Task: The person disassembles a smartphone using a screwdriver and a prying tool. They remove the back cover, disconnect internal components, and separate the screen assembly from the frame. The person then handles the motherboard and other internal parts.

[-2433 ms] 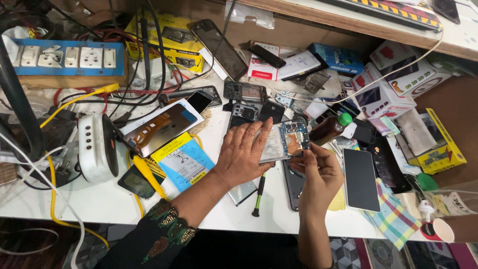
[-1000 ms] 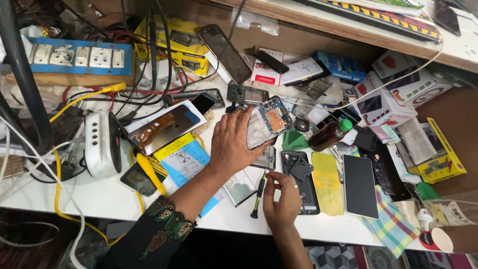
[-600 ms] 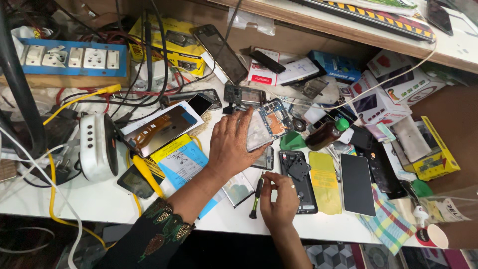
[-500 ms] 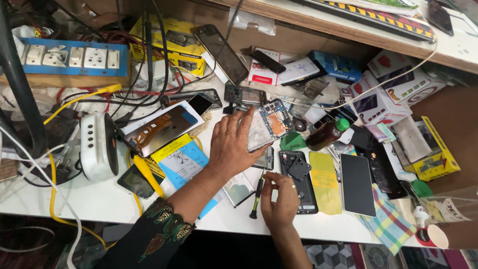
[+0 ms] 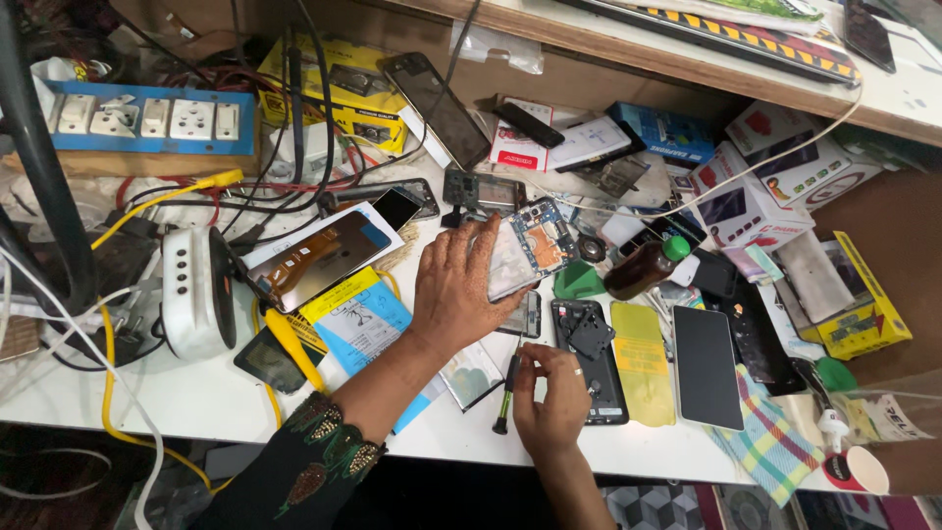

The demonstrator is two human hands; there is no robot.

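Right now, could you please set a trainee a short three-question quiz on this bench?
1. True or false: the left hand holds the opened phone.
2. What does the right hand grip? A) screwdriver B) brown bottle C) paper cup
3. Fill in: the blue socket strip lies at the bench's far ____ side.

Key: 1 true; 2 A; 3 left.

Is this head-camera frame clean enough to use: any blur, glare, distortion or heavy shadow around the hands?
Head view: sharp across the bench, no motion blur on the left hand holding the opened phone or the right hand at the small screwdriver. Lighting is even, with soft shadows only. There is mild glare on the dark phone screen. The shelf edge bows slightly, showing wide-angle distortion.
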